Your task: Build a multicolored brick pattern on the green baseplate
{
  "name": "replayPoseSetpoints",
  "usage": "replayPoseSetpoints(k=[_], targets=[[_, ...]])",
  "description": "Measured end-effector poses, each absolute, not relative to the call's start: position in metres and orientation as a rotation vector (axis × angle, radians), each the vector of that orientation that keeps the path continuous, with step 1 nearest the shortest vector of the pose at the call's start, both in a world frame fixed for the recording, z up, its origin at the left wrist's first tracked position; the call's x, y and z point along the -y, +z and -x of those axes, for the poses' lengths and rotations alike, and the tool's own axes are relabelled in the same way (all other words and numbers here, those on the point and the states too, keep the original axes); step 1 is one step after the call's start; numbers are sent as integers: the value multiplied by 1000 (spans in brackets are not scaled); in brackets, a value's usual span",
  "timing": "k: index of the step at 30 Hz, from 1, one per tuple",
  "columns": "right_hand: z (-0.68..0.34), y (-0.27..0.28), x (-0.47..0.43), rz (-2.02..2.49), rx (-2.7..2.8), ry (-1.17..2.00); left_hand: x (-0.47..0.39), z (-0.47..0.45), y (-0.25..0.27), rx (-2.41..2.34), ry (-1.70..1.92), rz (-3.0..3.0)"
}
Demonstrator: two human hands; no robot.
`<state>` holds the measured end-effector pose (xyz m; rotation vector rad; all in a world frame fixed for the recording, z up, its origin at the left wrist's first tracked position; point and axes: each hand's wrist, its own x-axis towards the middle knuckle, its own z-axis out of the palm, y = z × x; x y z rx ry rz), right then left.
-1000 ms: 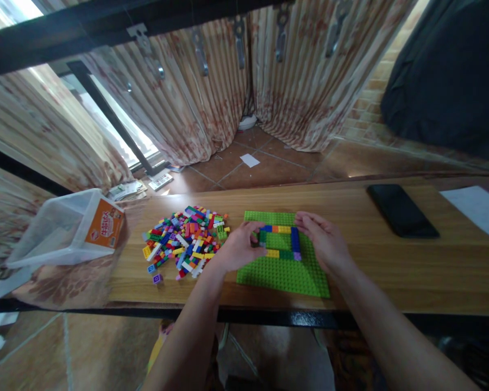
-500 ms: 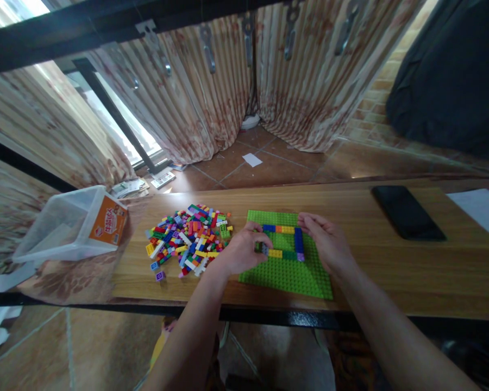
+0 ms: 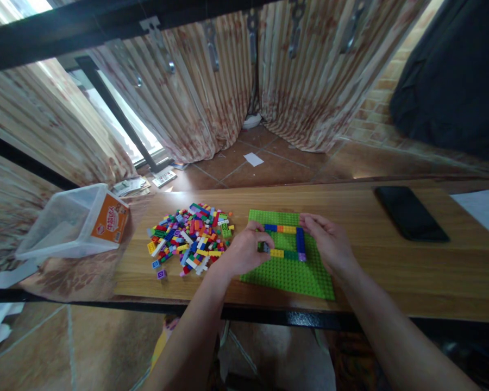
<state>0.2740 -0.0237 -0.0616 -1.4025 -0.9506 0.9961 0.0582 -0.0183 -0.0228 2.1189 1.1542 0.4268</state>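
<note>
Lime-green baseplate (image 3: 287,279) lies on the wooden surface (image 3: 375,282), carrying a rectangular brick frame (image 3: 300,240). The left hand (image 3: 244,252) curls over the frame's left end, the right hand (image 3: 329,241) bunches near its far-right corner; whether either pinches anything, I cannot tell. Leftward, a loose brick pile (image 3: 195,239), then an open-topped translucent bin (image 3: 75,247).

Bricks (image 3: 193,236) left of baseplate (image 3: 291,279); likely phone (image 3: 411,213) right.

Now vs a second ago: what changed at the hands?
Left hand: fingers brought nearer the person, covering more of the left side of the brick outline; grip unclear. Right hand beside the outline's right side, green baseplate, loose brick pile: unchanged. Camera view shifted slightly.
</note>
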Motion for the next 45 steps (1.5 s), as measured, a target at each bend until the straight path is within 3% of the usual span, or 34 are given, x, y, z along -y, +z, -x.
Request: replayPoseSetpoints(k=[45], targets=[[-273,-54,28,1495,1089,930,15,-63,-25,-1121,482,-2136]])
